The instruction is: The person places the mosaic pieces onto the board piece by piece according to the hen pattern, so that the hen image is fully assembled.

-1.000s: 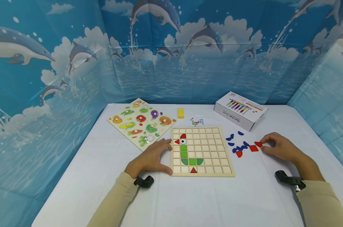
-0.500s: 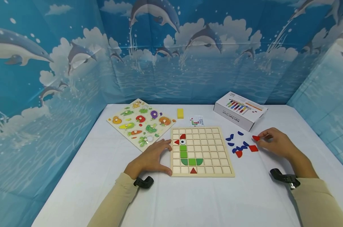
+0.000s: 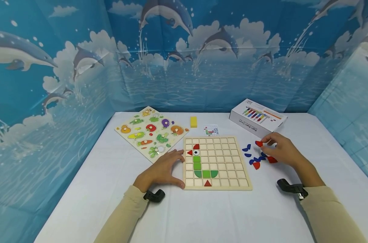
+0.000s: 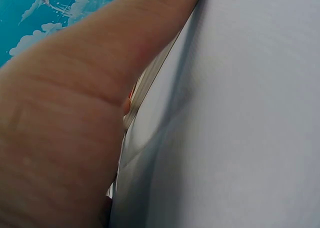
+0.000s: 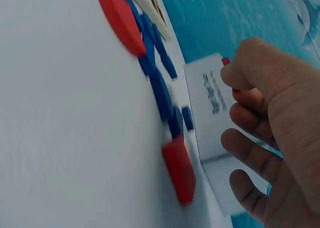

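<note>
My left hand (image 3: 163,169) rests at the left side of the wooden grid board (image 3: 218,188), thumb and fingers spread along its edge. Green, red and eye-marked pieces sit in the board's cells, among them a green square (image 3: 197,165) and a red triangle (image 3: 207,183). Above the table to the right, my right hand (image 3: 281,148) pinches a red fan-shaped piece (image 3: 258,143) between thumb and forefinger. Below that hand lie a partly covered red square (image 3: 272,159), a red quarter-circle piece (image 3: 256,165) and several blue pieces (image 3: 248,155). In the right wrist view, the fingers mostly hide the held piece (image 5: 226,61).
A small pattern card (image 3: 211,130) and a yellow block (image 3: 193,122) lie behind the board. The vegetable peg puzzle (image 3: 148,135) is at the back left. At the back right stands a white box (image 3: 256,116), close behind the right hand. Dolphin-print curtains surround the table.
My right hand has lifted the red fan-shaped piece and carried it leftward and away from me, over the loose pieces. My left hand has stayed at the board's edge.
</note>
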A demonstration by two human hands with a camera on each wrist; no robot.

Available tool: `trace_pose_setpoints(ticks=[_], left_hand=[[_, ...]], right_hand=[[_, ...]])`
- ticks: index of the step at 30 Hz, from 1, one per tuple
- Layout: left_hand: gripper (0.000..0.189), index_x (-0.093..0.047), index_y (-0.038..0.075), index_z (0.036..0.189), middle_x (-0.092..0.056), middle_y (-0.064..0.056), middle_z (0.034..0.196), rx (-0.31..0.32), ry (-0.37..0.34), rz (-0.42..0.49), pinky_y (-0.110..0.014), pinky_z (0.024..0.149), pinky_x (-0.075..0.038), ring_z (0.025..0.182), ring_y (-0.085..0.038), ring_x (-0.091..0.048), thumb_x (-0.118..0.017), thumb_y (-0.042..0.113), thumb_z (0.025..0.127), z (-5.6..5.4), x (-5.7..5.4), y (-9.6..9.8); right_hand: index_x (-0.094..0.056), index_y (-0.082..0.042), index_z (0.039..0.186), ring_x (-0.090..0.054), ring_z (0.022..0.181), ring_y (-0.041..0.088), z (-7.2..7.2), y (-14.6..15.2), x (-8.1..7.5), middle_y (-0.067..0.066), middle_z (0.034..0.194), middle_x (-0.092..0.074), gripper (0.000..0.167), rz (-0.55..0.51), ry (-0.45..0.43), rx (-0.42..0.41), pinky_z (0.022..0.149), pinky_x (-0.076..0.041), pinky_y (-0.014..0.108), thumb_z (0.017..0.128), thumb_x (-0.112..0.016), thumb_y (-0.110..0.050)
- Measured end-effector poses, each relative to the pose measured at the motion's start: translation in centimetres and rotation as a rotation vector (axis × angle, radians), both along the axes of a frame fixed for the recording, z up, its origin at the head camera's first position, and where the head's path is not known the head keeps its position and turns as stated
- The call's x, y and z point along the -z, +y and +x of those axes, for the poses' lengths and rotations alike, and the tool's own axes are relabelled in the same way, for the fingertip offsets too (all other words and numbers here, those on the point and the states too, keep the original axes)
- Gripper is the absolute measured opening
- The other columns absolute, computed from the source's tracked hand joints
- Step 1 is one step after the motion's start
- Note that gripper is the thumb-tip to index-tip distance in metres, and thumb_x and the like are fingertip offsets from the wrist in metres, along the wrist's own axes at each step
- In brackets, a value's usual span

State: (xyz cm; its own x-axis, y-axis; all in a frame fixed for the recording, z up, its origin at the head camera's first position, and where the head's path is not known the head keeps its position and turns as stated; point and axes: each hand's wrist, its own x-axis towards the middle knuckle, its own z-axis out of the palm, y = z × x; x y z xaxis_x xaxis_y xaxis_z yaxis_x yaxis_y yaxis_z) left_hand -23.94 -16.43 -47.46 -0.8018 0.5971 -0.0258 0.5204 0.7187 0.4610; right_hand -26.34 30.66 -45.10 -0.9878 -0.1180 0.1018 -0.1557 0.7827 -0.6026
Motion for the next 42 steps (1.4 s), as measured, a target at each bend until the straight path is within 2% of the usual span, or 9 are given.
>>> trace_pose_setpoints(ticks=[2,4,8,11,19,24,31,35,42], left_hand=[[0.091,-0.050,0.030,0.129,-0.025,0.009,0.165,0.001,-0.003,0.000,-0.043,0.122,-0.015,0.153,-0.019,-0.013,-0.078,0.081,0.059,0.1,0.0,0.0],[0.091,-0.050,0.030,0.129,-0.025,0.008,0.165,0.001,-0.007,-0.002,-0.043,0.122,-0.015,0.153,-0.018,-0.013,-0.078,0.081,0.059,0.1,0.1,0.0],[0.091,-0.050,0.030,0.129,-0.025,0.008,0.165,-0.001,-0.010,-0.001,-0.043,0.122,-0.015,0.153,-0.018,-0.013,-0.078,0.081,0.059,0.2,0.2,-0.1],[0.091,-0.049,0.030,0.129,-0.024,0.009,0.165,-0.004,-0.010,0.005,-0.043,0.122,-0.015,0.153,-0.018,-0.013,-0.078,0.081,0.059,0.2,0.3,-0.1],[0.091,-0.049,0.030,0.129,-0.025,0.008,0.165,0.005,-0.004,0.007,-0.043,0.122,-0.015,0.153,-0.018,-0.014,-0.077,0.082,0.060,0.2,0.4,0.0],[0.091,-0.049,0.030,0.128,-0.025,0.008,0.165,0.003,-0.001,0.010,-0.043,0.122,-0.015,0.153,-0.018,-0.013,-0.077,0.082,0.059,0.2,0.3,0.0],[0.091,-0.050,0.030,0.128,-0.025,0.009,0.165,-0.002,-0.004,0.007,-0.044,0.122,-0.015,0.153,-0.018,-0.013,-0.076,0.083,0.059,0.3,0.2,0.0],[0.091,-0.050,0.031,0.128,-0.025,0.009,0.165,-0.005,-0.004,0.004,-0.045,0.121,-0.016,0.153,-0.017,-0.013,-0.076,0.083,0.059,0.3,0.1,0.0],[0.091,-0.050,0.031,0.129,-0.025,0.009,0.165,-0.005,-0.001,-0.003,-0.045,0.121,-0.017,0.153,-0.017,-0.012,-0.076,0.084,0.058,0.2,0.0,0.0]], right_hand=[[-0.062,-0.007,0.113,-0.054,0.106,0.039,-0.1,-1.1,-0.2,0.016,0.116,-0.059,0.028,0.007,0.016,-0.027,0.073,-0.061,0.042,0.089,-0.075,-0.015],[-0.063,-0.008,0.113,-0.054,0.103,0.036,-0.1,-2.2,-0.5,0.015,0.115,-0.058,0.027,0.008,0.022,-0.065,0.070,-0.061,0.041,0.090,-0.075,-0.015],[-0.065,-0.008,0.110,-0.055,0.097,0.031,-0.4,-4.5,-0.7,0.012,0.109,-0.060,0.025,0.017,0.060,-0.179,0.067,-0.057,0.034,0.088,-0.077,-0.013],[-0.066,-0.009,0.108,-0.055,0.096,0.028,-0.6,-6.0,-0.6,0.008,0.106,-0.062,0.025,0.011,0.095,-0.263,0.070,-0.055,0.030,0.086,-0.079,-0.009],[-0.065,-0.012,0.105,-0.056,0.095,0.025,-0.4,-9.1,-0.4,0.004,0.103,-0.063,0.025,-0.059,0.137,-0.431,0.074,-0.054,0.036,0.085,-0.078,-0.005],[-0.065,-0.015,0.104,-0.055,0.095,0.025,-0.3,-11.3,-0.3,0.004,0.101,-0.061,0.024,-0.080,0.094,-0.479,0.079,-0.052,0.042,0.086,-0.079,-0.007],[-0.067,-0.020,0.100,-0.054,0.091,0.018,0.0,-14.2,-0.1,-0.005,0.098,-0.061,0.021,-0.012,0.014,-0.584,0.078,-0.050,0.031,0.085,-0.080,-0.013],[-0.068,-0.021,0.099,-0.053,0.089,0.017,0.2,-15.1,0.0,-0.006,0.096,-0.061,0.018,0.019,0.000,-0.644,0.076,-0.048,0.030,0.087,-0.081,-0.019],[-0.068,-0.024,0.098,-0.051,0.094,0.016,0.5,-15.8,0.0,-0.009,0.099,-0.061,0.015,0.072,-0.038,-0.605,0.081,-0.047,0.033,0.088,-0.079,-0.022]])
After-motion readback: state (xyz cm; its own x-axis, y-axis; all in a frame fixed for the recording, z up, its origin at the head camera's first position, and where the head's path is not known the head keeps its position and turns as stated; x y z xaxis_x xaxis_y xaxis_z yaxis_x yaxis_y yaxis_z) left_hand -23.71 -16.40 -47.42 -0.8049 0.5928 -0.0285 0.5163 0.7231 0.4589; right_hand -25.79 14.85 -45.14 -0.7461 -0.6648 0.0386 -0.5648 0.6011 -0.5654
